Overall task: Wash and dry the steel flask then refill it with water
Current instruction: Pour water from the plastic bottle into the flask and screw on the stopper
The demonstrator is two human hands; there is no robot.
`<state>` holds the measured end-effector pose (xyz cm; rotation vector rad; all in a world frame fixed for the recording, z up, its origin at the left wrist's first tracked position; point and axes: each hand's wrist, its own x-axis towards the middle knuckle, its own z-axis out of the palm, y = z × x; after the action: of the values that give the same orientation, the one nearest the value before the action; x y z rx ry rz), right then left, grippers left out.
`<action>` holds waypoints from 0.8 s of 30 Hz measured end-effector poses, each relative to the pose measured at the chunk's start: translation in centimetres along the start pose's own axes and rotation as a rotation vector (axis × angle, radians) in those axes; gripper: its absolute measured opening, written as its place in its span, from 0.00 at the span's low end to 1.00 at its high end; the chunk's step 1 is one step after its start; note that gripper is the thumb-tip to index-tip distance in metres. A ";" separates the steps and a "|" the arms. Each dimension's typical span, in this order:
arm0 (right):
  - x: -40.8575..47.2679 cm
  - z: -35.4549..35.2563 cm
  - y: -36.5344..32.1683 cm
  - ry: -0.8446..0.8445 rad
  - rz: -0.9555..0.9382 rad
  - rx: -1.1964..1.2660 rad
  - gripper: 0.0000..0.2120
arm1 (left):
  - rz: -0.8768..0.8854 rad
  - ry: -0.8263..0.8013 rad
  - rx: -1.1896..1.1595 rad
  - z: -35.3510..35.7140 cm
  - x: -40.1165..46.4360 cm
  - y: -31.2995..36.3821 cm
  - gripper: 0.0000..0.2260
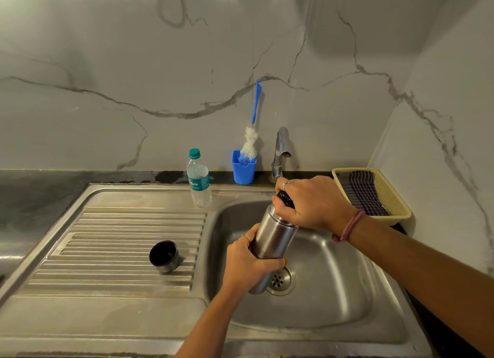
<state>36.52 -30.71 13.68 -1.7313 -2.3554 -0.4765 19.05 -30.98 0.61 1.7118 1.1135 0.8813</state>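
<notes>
The steel flask [272, 234] is held tilted over the sink basin [334, 290]. My left hand [247, 264] grips its lower body from the left. My right hand [310, 202] grips the black stopper [284, 198] at the flask's mouth. The flask's steel cup lid [164, 256] lies mouth-up on the ribbed draining board [120, 250]. A plastic water bottle [199, 179] with a green cap stands at the back of the sink. The tap [280, 151] rises behind my right hand; no water runs from it.
A blue holder [243, 169] with a blue-handled bottle brush [251, 137] stands against the marble wall beside the tap. A cream basket [374, 194] holding a dark striped cloth [361, 192] sits at the right. The drain [280, 278] lies under the flask's base.
</notes>
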 end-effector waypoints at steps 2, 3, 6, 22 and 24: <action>0.1 -0.2 0.0 0.024 0.020 0.064 0.30 | 0.005 0.000 -0.019 -0.3 0.0 0.0 0.32; 0.2 -0.1 0.2 0.030 0.038 0.094 0.31 | 0.003 0.002 -0.027 -0.5 0.0 0.0 0.32; 0.4 0.1 0.2 0.055 0.126 0.303 0.31 | -0.022 0.011 -0.064 -1.4 -0.1 0.1 0.31; 2.8 11.9 -8.1 -0.063 0.615 1.012 0.19 | -0.158 0.104 -0.251 -12.3 -3.3 -0.1 0.31; 3.6 12.7 -9.7 -0.086 0.624 1.062 0.18 | -0.153 0.122 -0.241 -14.1 -3.8 -0.4 0.29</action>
<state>26.76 -25.56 1.54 -1.7082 -1.4284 0.8007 5.12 -30.34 4.94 1.3730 1.1519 0.9904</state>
